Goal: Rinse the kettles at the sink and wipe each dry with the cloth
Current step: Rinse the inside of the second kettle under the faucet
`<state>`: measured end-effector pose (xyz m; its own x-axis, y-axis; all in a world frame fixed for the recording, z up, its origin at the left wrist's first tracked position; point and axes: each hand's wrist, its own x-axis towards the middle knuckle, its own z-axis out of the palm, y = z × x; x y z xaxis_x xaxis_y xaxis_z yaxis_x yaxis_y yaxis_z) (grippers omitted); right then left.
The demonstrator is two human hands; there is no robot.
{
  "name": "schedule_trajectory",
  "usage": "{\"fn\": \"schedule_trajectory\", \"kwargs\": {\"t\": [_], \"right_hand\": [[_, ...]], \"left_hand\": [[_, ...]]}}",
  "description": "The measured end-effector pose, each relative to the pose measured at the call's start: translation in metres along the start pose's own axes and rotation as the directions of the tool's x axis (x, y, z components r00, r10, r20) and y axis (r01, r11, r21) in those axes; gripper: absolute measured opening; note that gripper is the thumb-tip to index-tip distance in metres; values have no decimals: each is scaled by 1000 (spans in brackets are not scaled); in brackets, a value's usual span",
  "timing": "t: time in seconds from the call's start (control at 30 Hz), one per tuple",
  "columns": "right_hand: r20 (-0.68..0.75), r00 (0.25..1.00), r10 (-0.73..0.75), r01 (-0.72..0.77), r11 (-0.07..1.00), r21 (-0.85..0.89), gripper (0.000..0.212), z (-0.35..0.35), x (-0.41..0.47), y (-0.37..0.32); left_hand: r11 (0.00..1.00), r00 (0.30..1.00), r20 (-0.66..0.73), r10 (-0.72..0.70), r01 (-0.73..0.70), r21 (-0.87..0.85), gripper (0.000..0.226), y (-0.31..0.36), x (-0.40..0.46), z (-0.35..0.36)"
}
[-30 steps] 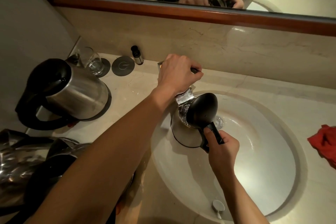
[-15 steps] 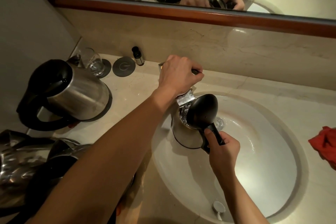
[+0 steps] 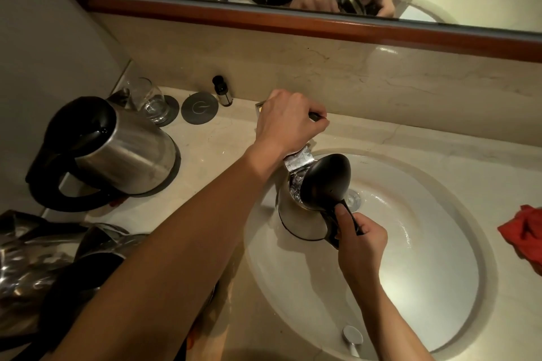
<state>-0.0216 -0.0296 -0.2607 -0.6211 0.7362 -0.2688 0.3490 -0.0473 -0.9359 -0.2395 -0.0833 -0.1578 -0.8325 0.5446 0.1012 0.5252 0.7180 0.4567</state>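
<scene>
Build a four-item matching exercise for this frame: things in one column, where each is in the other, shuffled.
Things:
1. red cloth
2. kettle with the raised lid
3. drinking glass
4. small dark bottle

Places:
A. over the sink, held by the right hand
B. counter, far right edge
C. against the back wall, beside a round coaster
D. back left corner, on a coaster

Pairs: 1-B, 2-A, 3-D, 4-C

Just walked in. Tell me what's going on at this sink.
A person is rinsing a steel kettle in the sink. The right hand grips its black handle and holds it, lid open, under the tap, where water is running into it. The left hand grips the tap lever. A second kettle stands on the counter to the left, with more steelware at the near left edge. The red cloth lies untouched on the counter to the right.
</scene>
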Motion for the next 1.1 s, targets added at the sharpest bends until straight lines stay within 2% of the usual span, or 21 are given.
{"fn": "schedule_trajectory", "kwargs": {"t": [0.07, 0.23, 1.1], "right_hand": [[-2, 1000, 1, -1, 1000, 3, 55, -1, 1, 0], [7, 1000, -17, 17, 1000, 6, 80, -1, 4, 1], [13, 1000, 0, 0, 1000, 10, 77, 0, 3, 1]], "left_hand": [[1000, 1000, -8, 3, -3, -5, 20, 0, 0, 0], [1000, 1000, -9, 11, -11, -12, 19, 0, -1, 0], [1000, 1000, -5, 12, -12, 16, 21, -1, 1, 1]]}}
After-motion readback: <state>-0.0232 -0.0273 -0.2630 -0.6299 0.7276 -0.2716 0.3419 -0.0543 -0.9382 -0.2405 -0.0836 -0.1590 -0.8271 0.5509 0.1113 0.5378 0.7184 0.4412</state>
